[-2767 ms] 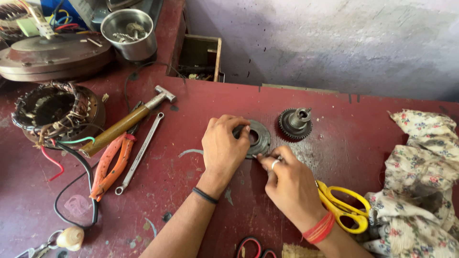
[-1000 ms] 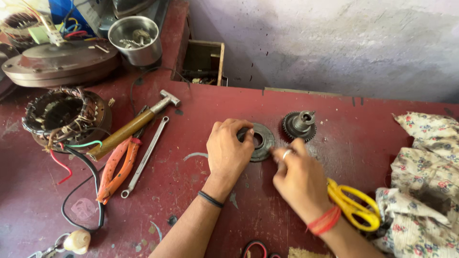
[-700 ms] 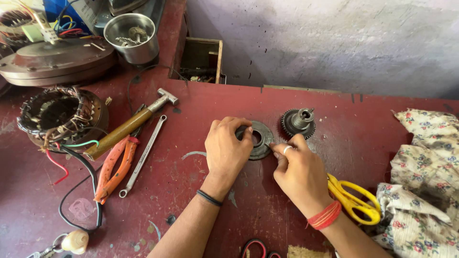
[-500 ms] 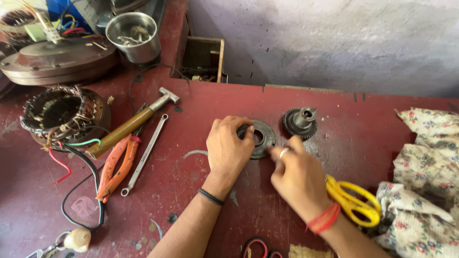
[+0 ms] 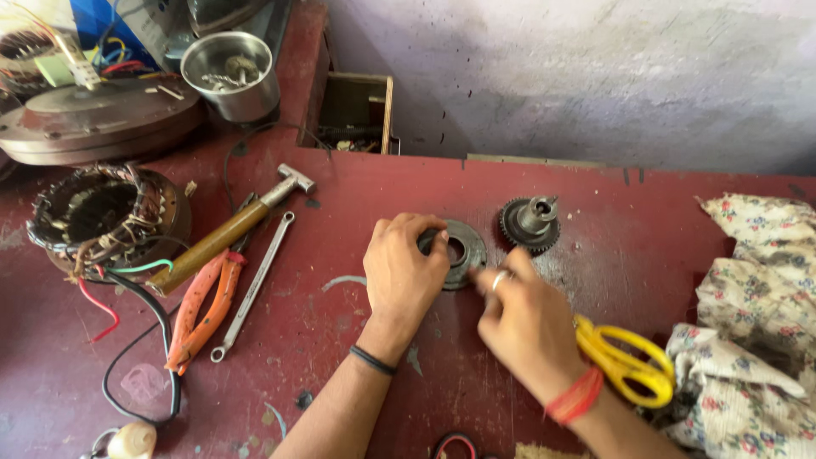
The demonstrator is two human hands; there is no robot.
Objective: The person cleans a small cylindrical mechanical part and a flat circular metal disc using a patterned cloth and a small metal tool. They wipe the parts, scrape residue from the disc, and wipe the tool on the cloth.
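On the red workbench (image 5: 595,221), left hand (image 5: 404,268) grips the metal ring (image 5: 463,252) – right hand (image 5: 523,319), beside it, pinched, contents unclear – gear (image 5: 527,223) beyond the ring untouched.

A worn dark-red workbench (image 5: 680,212) stands against a rough, stained whitish wall (image 5: 578,76) in daylight.

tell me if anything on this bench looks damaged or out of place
The motor stator at the left has loose red, green and black wires trailing across the red bench. The floral cloth lies crumpled at the right, beside the yellow scissors. Nothing looks spilled.
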